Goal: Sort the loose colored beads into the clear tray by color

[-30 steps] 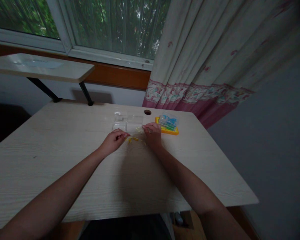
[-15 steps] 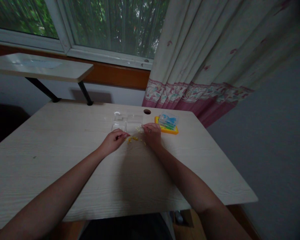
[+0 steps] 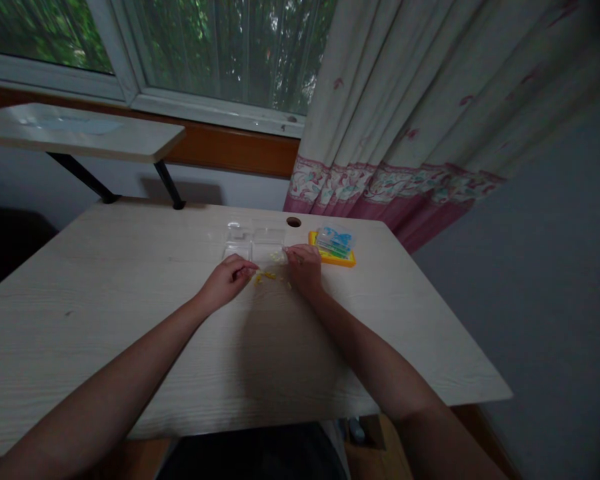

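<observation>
My left hand (image 3: 226, 281) rests on the desk beside small yellow pieces (image 3: 267, 275). Its index finger reaches toward them, with the thumb close below and the other fingers curled. Anything between the fingertips is too small to make out. My right hand (image 3: 305, 268) is closed in a pinch beside a scatter of small whitish pieces (image 3: 276, 257); what it grips, if anything, cannot be made out. Just beyond both hands lies a clear plastic compartment box (image 3: 253, 241), its near edge partly behind my left hand.
Right of my right hand sits a yellow tray (image 3: 343, 261) bearing a clear case with blue and green contents (image 3: 336, 240). A round cable hole (image 3: 294, 222) is near the back edge of the desk (image 3: 145, 347). A raised shelf (image 3: 130, 137) stands at back left; a curtain (image 3: 370, 133) hangs behind.
The left fingertips have shifted slightly, the index finger now straighter over the yellow pieces. My right hand stays almost where it was. The whole view has moved a little.
</observation>
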### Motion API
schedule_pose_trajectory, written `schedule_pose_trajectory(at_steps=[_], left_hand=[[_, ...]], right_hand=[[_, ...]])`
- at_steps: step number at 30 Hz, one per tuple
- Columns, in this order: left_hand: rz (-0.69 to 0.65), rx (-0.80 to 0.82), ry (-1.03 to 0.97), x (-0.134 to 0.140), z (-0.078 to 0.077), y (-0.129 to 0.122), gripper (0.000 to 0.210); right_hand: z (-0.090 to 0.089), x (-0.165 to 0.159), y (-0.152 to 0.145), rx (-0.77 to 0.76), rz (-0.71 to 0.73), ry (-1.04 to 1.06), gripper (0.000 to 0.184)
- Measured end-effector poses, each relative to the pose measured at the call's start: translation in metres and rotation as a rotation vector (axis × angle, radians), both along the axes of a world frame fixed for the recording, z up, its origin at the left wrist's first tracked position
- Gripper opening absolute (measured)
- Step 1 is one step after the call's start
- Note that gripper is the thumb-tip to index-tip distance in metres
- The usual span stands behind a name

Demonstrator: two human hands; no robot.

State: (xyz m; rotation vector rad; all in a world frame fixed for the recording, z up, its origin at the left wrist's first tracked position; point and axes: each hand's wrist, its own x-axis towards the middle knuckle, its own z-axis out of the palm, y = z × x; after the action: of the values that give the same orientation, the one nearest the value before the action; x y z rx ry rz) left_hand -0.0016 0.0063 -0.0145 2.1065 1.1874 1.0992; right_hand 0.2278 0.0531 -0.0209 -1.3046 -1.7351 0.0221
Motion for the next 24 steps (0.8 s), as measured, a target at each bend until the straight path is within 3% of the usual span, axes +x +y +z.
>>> schedule_pose_trajectory(at_steps=[11, 24], left_hand=[[-0.013, 0.141, 0.306, -0.0056, 0.0077, -0.0031, 0.018], [-0.011, 0.172, 0.424, -0.0022, 0.0084, -0.0028, 0.013]], right_hand=[[0.0022, 0.0001, -0.0023, 0.019, 0.01, 0.009, 0.022], [0.004, -0.0006, -0.0043, -0.02, 0.017, -0.006, 0.023]])
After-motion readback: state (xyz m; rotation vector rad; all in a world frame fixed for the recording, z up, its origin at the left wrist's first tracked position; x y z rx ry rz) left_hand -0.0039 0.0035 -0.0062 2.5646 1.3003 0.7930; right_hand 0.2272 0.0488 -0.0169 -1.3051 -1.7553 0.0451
